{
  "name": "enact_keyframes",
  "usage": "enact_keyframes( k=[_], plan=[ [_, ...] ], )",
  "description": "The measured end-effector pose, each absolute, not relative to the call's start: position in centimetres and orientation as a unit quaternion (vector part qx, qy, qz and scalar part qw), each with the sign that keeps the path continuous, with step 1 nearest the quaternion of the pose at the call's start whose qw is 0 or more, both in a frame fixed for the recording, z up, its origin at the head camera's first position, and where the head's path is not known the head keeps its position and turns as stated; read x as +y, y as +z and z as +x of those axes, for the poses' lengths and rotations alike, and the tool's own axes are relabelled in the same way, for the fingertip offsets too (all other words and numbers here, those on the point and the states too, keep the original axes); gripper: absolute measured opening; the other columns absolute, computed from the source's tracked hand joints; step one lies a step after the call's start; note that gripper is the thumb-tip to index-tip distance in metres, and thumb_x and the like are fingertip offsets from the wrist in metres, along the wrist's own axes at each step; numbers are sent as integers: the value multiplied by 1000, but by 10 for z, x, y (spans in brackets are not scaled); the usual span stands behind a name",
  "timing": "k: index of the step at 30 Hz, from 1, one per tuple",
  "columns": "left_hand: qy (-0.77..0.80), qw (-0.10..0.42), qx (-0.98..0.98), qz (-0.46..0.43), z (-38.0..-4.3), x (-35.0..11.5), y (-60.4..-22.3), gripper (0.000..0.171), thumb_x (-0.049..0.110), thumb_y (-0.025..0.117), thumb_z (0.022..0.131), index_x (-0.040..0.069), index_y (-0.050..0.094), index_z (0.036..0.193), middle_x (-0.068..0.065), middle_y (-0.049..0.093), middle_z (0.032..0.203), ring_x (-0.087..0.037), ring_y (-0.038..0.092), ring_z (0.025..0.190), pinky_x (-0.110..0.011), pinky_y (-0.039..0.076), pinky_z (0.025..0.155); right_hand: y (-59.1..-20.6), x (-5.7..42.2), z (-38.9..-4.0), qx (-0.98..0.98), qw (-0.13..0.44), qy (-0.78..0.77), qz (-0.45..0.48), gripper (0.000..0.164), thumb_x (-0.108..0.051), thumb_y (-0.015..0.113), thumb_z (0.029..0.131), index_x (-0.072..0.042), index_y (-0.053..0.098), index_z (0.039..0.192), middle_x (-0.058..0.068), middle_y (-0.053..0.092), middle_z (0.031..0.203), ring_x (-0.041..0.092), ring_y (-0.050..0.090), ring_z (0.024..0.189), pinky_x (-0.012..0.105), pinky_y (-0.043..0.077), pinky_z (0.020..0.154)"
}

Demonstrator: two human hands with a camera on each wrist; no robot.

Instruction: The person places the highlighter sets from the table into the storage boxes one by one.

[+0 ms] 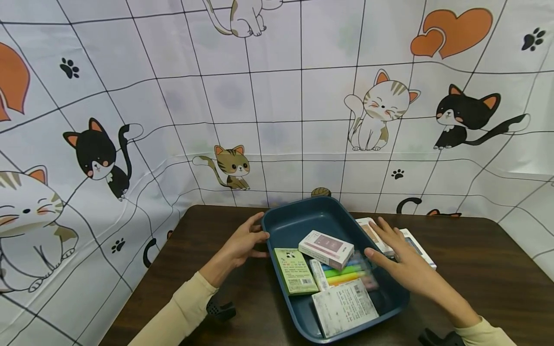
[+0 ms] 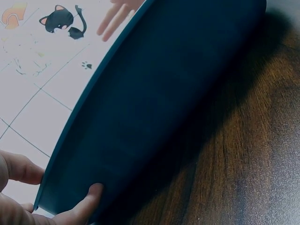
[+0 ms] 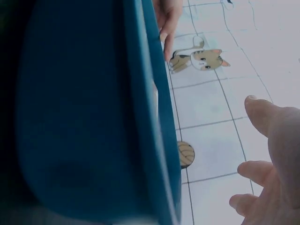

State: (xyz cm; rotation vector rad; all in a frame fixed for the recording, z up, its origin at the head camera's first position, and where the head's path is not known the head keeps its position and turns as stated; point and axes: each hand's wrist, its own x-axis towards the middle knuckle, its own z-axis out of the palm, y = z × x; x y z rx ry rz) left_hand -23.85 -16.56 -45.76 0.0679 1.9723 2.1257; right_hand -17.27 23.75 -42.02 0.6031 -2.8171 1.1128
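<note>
A dark blue tray [image 1: 298, 216] sits angled on the table, holding several small items. Inside are a green box [image 1: 295, 271], a white box with a pinkish panel [image 1: 326, 247], a clear pack with coloured strips [image 1: 344, 276] and a white box with printed text [image 1: 345, 307]. My left hand [image 1: 242, 242] touches the tray's outer side near its far left corner; in the left wrist view the thumb [image 2: 89, 201] presses the outer wall. Above the tray's right rim, my right hand [image 1: 404, 262] is spread and holds nothing; the right wrist view shows its fingers apart from the rim.
Two more boxes lie on the dark wooden table [image 1: 480, 259] right of the tray: a white box with a brownish panel [image 1: 368, 230], partly covered by my right hand, and a white box with a dark panel [image 1: 417, 247]. A cat-patterned sheet [image 1: 277, 105] hangs behind the table.
</note>
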Motion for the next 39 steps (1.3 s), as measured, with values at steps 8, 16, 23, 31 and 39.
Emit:
enact_keyframes(
  k=[8, 16, 23, 31, 39],
  plan=[
    [727, 118, 676, 23, -240, -165, -458, 74, -3, 56, 100, 14, 20, 163, -30, 30, 153, -50, 53, 119, -63, 54, 80, -424, 252, -172, -911, 24, 371, 179, 71, -42, 59, 103, -21, 28, 163, 17, 9, 168, 58, -3, 145, 85, 6, 98],
    [725, 116, 679, 19, -238, -165, -460, 74, -3, 55, 101, 14, 20, 163, -31, 30, 153, -48, 53, 118, -62, 55, 79, -434, 264, -171, -913, 29, 366, 176, 66, -39, 57, 105, -18, 32, 162, 17, 12, 168, 53, -1, 148, 86, 9, 96],
    [724, 115, 680, 20, -238, -165, -460, 74, -2, 56, 101, 13, 19, 163, -30, 30, 153, -48, 54, 117, -62, 55, 79, -439, 273, -171, -917, 21, 367, 156, 69, -42, 58, 104, -14, 31, 162, 18, 12, 168, 56, 2, 147, 85, 13, 97],
    [723, 115, 680, 19, -237, -165, -458, 73, -3, 55, 101, 15, 21, 163, -30, 30, 153, -48, 54, 117, -63, 54, 81, -442, 280, -172, -926, 8, 354, 133, 70, -46, 54, 105, -12, 29, 162, 19, 10, 168, 58, 4, 145, 85, 17, 94],
    [721, 115, 683, 21, -238, -165, -458, 73, -2, 55, 101, 14, 21, 163, -30, 30, 152, -49, 54, 118, -62, 55, 80, -448, 285, -172, -929, -8, 351, 119, 71, -48, 51, 106, -9, 29, 161, 20, 7, 168, 64, 4, 142, 87, 14, 93]
  ],
)
